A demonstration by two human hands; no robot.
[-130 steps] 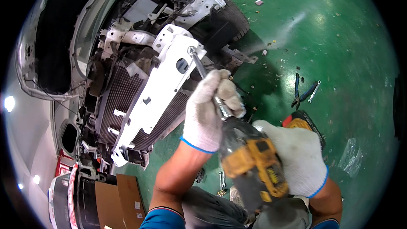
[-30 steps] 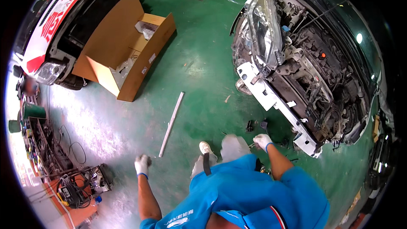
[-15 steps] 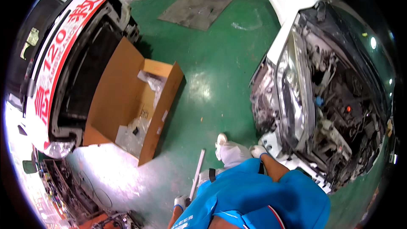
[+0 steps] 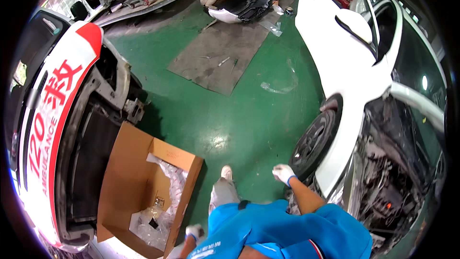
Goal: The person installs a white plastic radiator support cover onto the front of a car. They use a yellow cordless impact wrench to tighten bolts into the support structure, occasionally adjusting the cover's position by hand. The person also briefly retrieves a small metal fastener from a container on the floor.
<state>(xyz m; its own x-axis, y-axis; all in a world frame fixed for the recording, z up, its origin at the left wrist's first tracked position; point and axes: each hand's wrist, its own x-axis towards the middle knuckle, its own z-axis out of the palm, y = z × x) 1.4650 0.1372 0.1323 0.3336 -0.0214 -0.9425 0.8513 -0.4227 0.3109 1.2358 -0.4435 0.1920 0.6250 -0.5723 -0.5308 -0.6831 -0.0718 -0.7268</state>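
The box (image 4: 127, 172) runs lengthwise forward. Just right of its near end is the left hand (image 4: 194, 232), the nearer one, blurred; its grip I cannot tell. Well right of it, the right hand (image 4: 283, 173) looks curled, contents hidden.

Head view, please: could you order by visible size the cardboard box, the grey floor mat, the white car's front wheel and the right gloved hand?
Largest to smallest, as they look:
1. Cardboard box
2. Grey floor mat
3. Front wheel
4. Right gloved hand
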